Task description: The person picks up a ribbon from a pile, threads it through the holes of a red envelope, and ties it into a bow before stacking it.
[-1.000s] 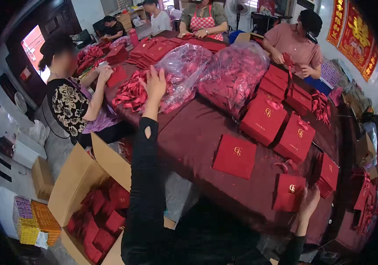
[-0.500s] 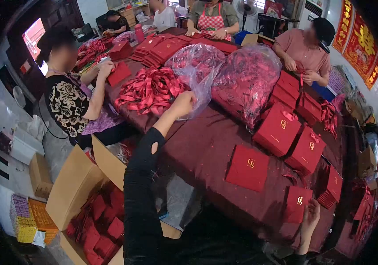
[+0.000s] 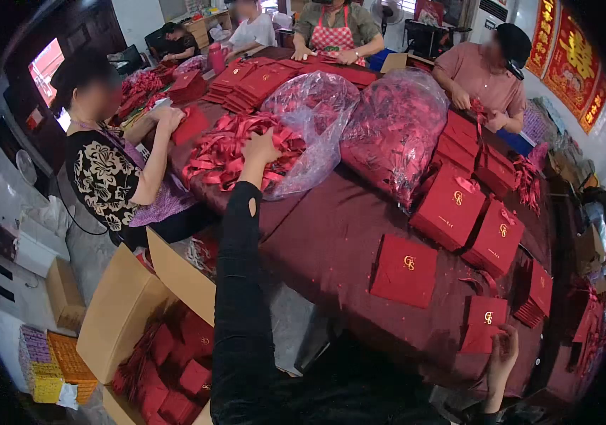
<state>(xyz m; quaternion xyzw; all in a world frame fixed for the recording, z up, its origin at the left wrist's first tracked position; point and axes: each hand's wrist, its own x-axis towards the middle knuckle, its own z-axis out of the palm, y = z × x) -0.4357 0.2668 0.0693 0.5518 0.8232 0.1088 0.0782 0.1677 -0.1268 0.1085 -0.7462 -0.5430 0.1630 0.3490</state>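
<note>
My left hand is stretched out over a loose heap of red ribbons, its fingers spread among the top loops. Beside that hand lies a clear plastic bag, its film crumpled over the right side of the heap. At the near edge of the table, my right hand has its fingers curled at the lower right edge of a small red gift bag with a gold logo. A larger flat red gift bag lies to its left. Short red ribbon pieces rest just behind the small one.
A full plastic sack of ribbons stands mid-table. Finished-looking red bags with bows line the right side, near a stack. An open carton holding red bags is at lower left. Several people work around the dark red tablecloth.
My left hand has moved left from the plastic bag's edge onto the ribbon heap, its fingers opening out. My right hand stays by the small gift bag. The view has shifted slightly.
</note>
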